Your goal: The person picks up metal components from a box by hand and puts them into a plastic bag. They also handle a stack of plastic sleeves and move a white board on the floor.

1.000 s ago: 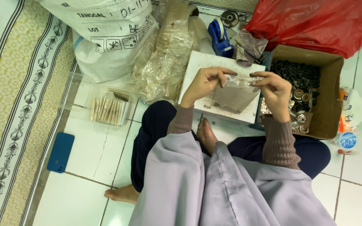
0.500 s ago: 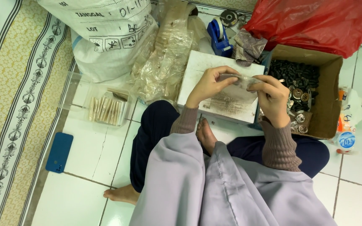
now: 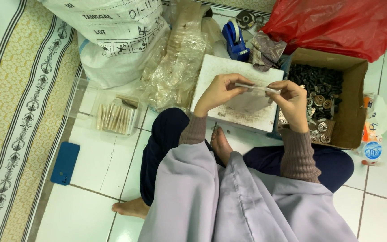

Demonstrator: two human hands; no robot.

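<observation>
Two hands hold one small clear plastic bag by its top edge: left hand fingertips pinch one end, right hand fingertips pinch the other. Bag hangs below the fingers, above a white board. Cardboard box sits just right of the right fingers.

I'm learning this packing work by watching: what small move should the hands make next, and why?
Probably press along the small clear bag's top edge: the left hand and right hand pinch its two ends, stretching it flat above the white board.
</observation>
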